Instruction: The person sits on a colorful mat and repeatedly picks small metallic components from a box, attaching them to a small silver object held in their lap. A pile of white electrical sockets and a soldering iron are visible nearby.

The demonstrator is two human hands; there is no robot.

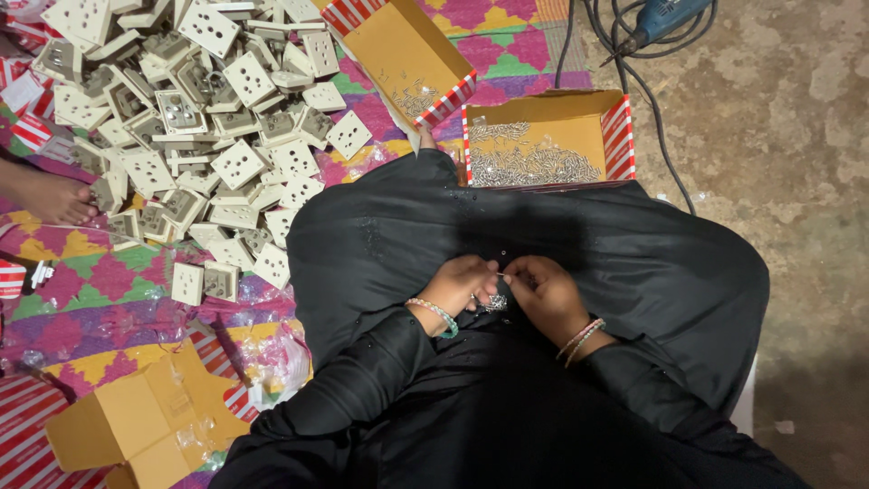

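Note:
My left hand [460, 284] and my right hand [545, 292] meet over my lap on black cloth [579, 244]. Their fingertips pinch a thin metal pin or screw [501, 273] between them. A small cluster of shiny metal screws [494, 303] lies under my left fingers. Both wrists wear bangles. A cardboard box [615, 136] holding many small silver screws sits just beyond my knees.
A large heap of white plastic socket plates [199, 118] covers the patterned mat [81, 299] at left. A second open box [398, 50] lies beside it, a flattened carton [136, 426] at lower left. Another person's foot [50, 195] rests at left. A blue drill [656, 20] lies on concrete.

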